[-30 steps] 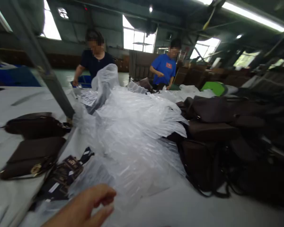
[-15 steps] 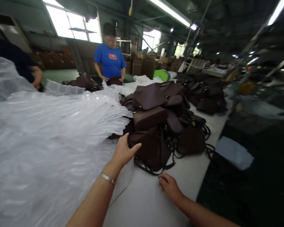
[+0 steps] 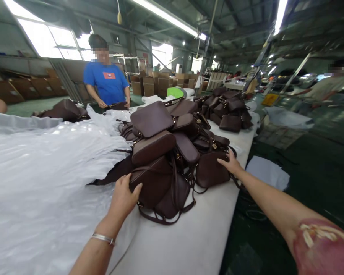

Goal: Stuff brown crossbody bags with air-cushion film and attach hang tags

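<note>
A pile of dark brown bags with thin straps lies on the white table (image 3: 200, 236). My left hand (image 3: 124, 194) is at the left edge of the front bag (image 3: 153, 183), thumb and fingers apart, touching its side. Over at the pile's right side, my right hand (image 3: 231, 163) rests at the upper right corner of a smaller bag (image 3: 212, 170), its thumb on the front and its fingers behind the edge. Looped straps hang from the front bag onto the table.
White translucent plastic bags (image 3: 46, 191) cover the left side. Another brown bag pile (image 3: 229, 109) sits farther back. Across the table, a person in a blue shirt (image 3: 107, 82) handles a dark item. White sheeting (image 3: 268, 172) lies on the floor at right.
My right hand has moved up and right from the table surface to the smaller bag. My left hand stays by the front bag. The view has shifted to the right.
</note>
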